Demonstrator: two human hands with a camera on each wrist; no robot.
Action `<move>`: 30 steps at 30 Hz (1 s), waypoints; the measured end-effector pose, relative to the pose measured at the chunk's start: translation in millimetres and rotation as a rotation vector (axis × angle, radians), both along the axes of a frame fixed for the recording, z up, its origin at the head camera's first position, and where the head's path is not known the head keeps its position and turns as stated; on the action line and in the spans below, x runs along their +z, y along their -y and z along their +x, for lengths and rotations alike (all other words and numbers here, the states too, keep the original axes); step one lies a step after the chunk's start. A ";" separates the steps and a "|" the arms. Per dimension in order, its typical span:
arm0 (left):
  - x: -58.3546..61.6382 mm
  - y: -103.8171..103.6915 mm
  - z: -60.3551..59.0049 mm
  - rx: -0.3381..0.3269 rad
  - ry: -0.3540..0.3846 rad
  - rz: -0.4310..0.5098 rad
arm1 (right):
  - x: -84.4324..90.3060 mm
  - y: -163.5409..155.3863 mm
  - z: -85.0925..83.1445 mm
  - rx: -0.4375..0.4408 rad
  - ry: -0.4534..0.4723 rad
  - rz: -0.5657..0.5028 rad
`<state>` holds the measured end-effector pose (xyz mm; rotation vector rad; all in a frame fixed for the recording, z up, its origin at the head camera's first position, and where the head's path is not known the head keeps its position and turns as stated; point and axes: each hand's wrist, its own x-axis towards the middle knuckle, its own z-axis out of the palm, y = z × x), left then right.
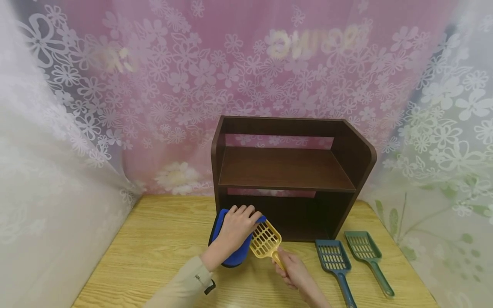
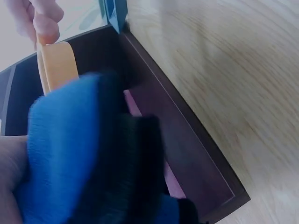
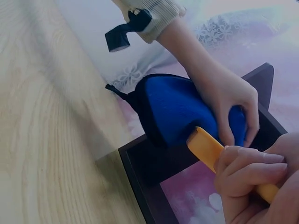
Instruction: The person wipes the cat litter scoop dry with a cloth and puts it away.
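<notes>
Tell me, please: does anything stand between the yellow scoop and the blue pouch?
Nothing visible does. The yellow scoop, gripped by the right hand, already meets the blue pouch, which the left hand holds by the shelf.

A dark wooden shelf (image 1: 286, 171) stands on a pale wooden table (image 1: 161, 244) against floral curtains (image 1: 154, 85).

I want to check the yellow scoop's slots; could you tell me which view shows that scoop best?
The head view: the yellow scoop shows whole, slotted blade up, handle in the right hand. The right wrist view shows only its handle; the left wrist view shows an orange edge.
</notes>
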<state>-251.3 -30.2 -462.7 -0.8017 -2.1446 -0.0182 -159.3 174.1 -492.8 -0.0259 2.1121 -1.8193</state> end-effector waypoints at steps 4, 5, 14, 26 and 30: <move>-2.3 4.9 0.6 -0.015 0.018 -0.039 | 1.2 -5.3 -0.7 -0.007 0.000 0.017; -2.8 6.3 1.1 -0.016 0.021 -0.048 | 1.6 -6.8 -1.2 -0.009 -0.001 0.020; -5.9 23.7 7.4 -0.071 0.041 -0.040 | 5.7 -24.3 -7.6 -0.060 -0.013 0.022; 33.5 13.5 12.6 -0.062 -0.019 0.031 | 2.5 -13.3 -8.7 0.010 -0.028 0.064; 32.8 -2.1 18.0 -0.095 -0.032 0.016 | 4.1 -6.3 -8.0 0.020 -0.039 0.049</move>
